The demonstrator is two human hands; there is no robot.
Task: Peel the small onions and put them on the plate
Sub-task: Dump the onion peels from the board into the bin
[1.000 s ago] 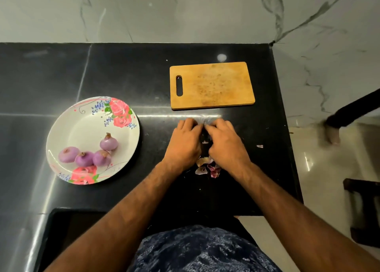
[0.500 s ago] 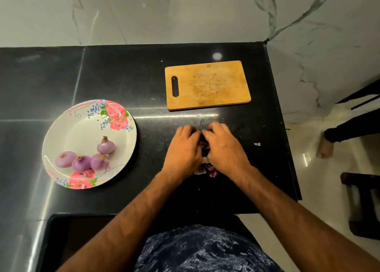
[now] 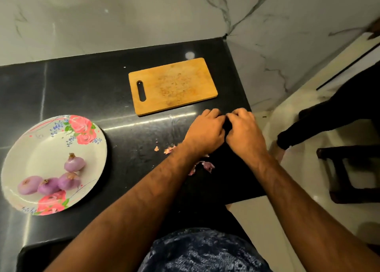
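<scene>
Several peeled purple small onions [image 3: 68,181] lie at the near side of a floral white plate [image 3: 41,136] on the left of the black counter. My left hand [image 3: 205,134] and my right hand [image 3: 244,136] meet fingertip to fingertip near the counter's right edge, just in front of the cutting board. Both have their fingers curled inward round a small onion, which the fingers hide almost wholly. Scraps of pink onion peel [image 3: 208,166] lie on the counter under my left wrist, with more peel scraps [image 3: 168,150] to its left.
A wooden cutting board [image 3: 172,85] with a handle slot lies bare at the back. The counter [image 3: 123,132] ends just right of my hands. Beyond it, another person's dark-clothed leg [image 3: 329,115] and a dark stool [image 3: 349,169] stand on the pale floor. A marble wall rises behind.
My two hands, still pressed together, have shifted right toward the counter's edge, leaving the peel scraps behind. The view has swung, and the other person's leg has come closer.
</scene>
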